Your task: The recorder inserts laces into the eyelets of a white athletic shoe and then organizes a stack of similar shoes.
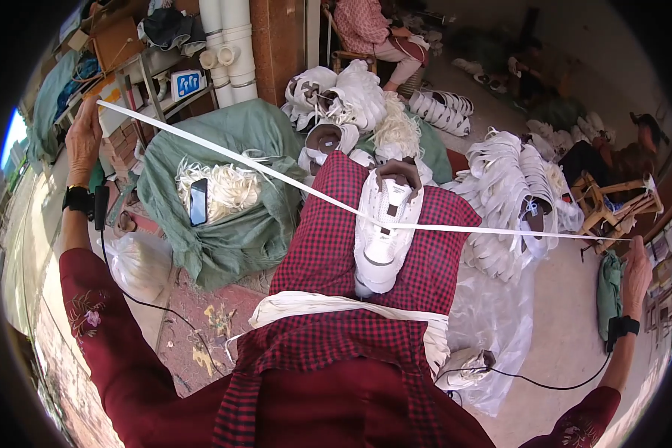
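A white sneaker [389, 246] with a brown lining lies on my lap, its toe toward me. Through its upper front runs a long white shoelace [493, 231], pulled taut out to both sides. My left hand [84, 138], raised at the far left, is closed on one end of the lace. At the far right my right hand [636, 275] is closed on the other end. Both arms are spread wide, and neither hand touches the shoe. Under the shoe is a red-and-black checked apron [295, 257] over my legs.
At left, a green sack [179, 142] holds loose white laces [235, 196] with a phone [198, 201] on top. Piles of white shoes [493, 175] stand ahead and right. Clear plastic sheeting [500, 328] covers floor beside me. A seated person [384, 33] and a wooden stool [612, 205] are farther off.
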The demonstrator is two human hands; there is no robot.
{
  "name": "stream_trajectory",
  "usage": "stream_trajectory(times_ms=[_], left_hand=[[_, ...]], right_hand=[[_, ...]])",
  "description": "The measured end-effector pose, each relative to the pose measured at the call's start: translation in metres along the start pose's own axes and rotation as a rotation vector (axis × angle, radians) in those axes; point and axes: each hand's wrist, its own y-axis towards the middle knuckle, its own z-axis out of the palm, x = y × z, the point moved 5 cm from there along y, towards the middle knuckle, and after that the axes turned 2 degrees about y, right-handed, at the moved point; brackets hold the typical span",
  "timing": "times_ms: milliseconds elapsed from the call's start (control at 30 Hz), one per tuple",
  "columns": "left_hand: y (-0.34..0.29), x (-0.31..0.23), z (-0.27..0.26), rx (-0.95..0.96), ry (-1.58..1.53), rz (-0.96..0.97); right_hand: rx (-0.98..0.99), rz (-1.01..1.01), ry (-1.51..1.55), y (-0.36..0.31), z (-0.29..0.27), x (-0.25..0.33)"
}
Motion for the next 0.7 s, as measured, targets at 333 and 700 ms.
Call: stream_trajectory(times_ms=[333, 700], left_hand=[[-0.037, -0.110, -0.078, -0.574, -0.632, -0.497], [-0.116, -0.436, 0.017, 0.551, -1.883, -0.514]], right_hand=[[-0.385, 0.346, 1.033, -0.053, 0.015, 0.136], [0.495, 0.031, 1.787, -0.047, 0.077, 0.436]])
